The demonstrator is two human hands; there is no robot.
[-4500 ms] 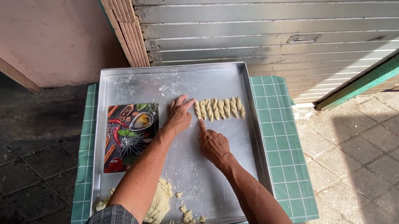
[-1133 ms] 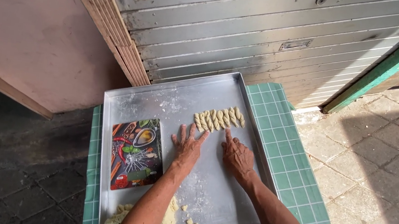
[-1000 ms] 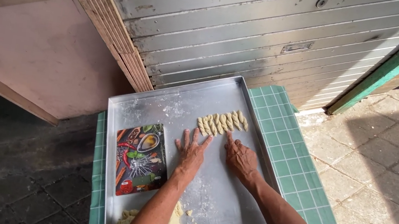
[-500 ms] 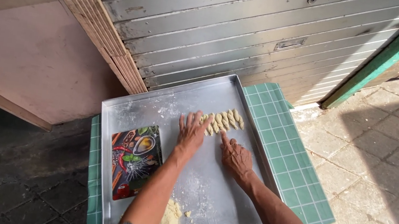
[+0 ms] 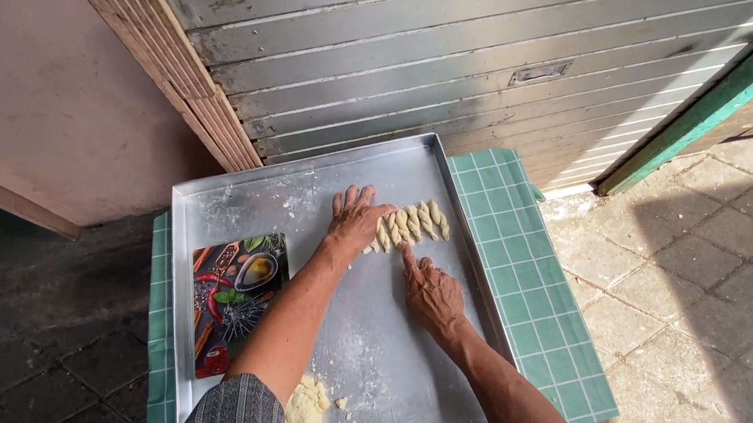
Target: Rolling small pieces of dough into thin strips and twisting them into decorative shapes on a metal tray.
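Left hand (image 5: 355, 220) is lying flat, fingers spread and holding nothing, its fingertips pressing at the near-left end of a row of small shaped dough pieces (image 5: 414, 223) on the floured metal tray (image 5: 228, 204). Right hand (image 5: 429, 289) is resting palm-down toward five o'clock from the row, index finger extended and pointing up at the pieces, nothing gripped. That row is running from eight o'clock to two o'clock across the tray's far half, so its long axis is slanting away from the left hand, which is the nearer one and is touching it. A colourful printed cutting board (image 5: 228, 304) is lying at the tray's nine o'clock side; a lump of raw dough (image 5: 303, 419) is sitting at six o'clock by the left forearm.
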